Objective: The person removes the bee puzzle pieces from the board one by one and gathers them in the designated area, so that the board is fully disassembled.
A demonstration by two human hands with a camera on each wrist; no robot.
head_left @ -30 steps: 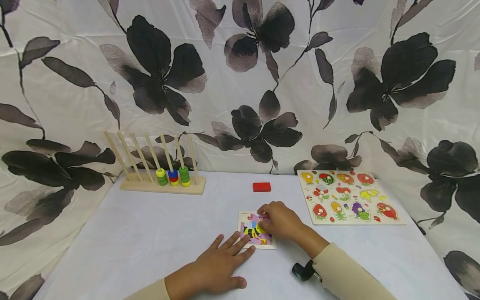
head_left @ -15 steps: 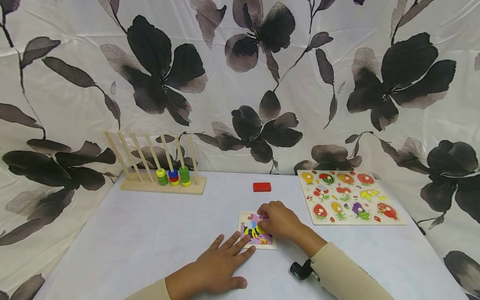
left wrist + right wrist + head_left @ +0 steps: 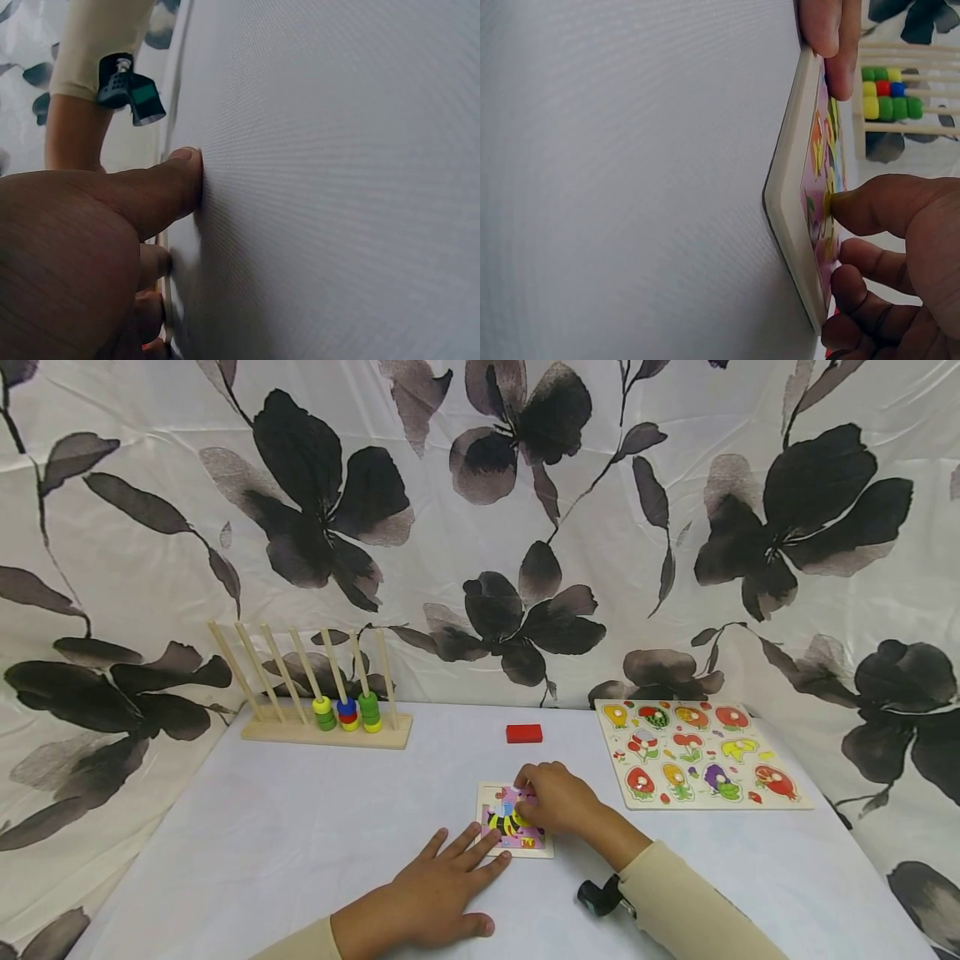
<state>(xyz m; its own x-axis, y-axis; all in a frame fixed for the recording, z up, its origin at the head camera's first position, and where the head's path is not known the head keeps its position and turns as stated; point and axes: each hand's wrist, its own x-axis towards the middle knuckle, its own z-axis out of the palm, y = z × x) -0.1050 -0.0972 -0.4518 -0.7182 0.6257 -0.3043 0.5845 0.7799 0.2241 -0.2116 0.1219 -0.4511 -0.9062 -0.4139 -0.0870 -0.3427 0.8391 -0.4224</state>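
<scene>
A small square bee jigsaw puzzle [image 3: 507,842] in a pale wooden frame lies flat on the white cloth. My left hand [image 3: 431,893] has its fingers spread, with fingertips resting on the puzzle's near left edge. From the upper right, my right hand [image 3: 558,799] reaches over the puzzle with bent fingers. In the right wrist view its thumb [image 3: 870,206] touches the picture's face, and the curled fingers grip toward the far edge. Whether a single piece sits between them is hidden. The left wrist view shows the left thumb [image 3: 161,191] against the cloth.
A wooden peg rack [image 3: 322,737] with coloured rings stands at the back left. Behind the puzzle lies a red block [image 3: 523,734]. A fruit puzzle board [image 3: 701,756] is at the right. The right wrist carries a black camera [image 3: 598,897]. A floral cloth hangs behind.
The right forearm and its wrist camera have shifted slightly left. Both hands' fingers stay at the same spots on the puzzle, which has not visibly moved.
</scene>
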